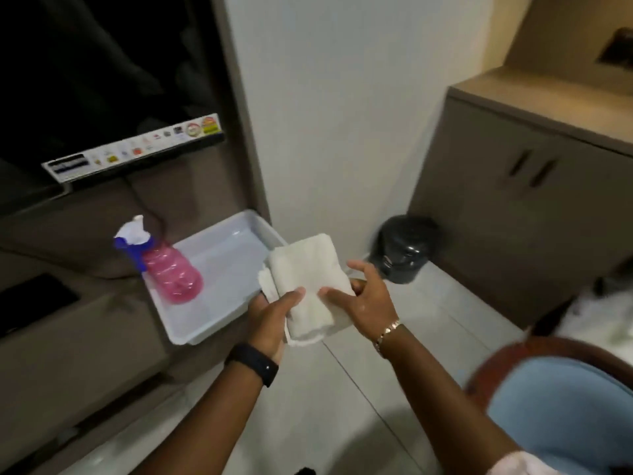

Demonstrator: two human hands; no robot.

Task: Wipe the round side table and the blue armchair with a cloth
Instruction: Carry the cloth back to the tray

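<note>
A folded white cloth is held up in front of me over the right end of a white tray. My left hand grips the cloth's lower left edge, thumb on top. My right hand touches its right side with fingers spread. The blue armchair with a dark wooden rim sits at the lower right, partly behind my right arm. No round side table shows in this view.
A pink spray bottle with a blue and white trigger head stands in the tray, on a brown unit below a wall TV. A black bin stands by the white wall, beside a brown cabinet. Pale tiled floor lies between.
</note>
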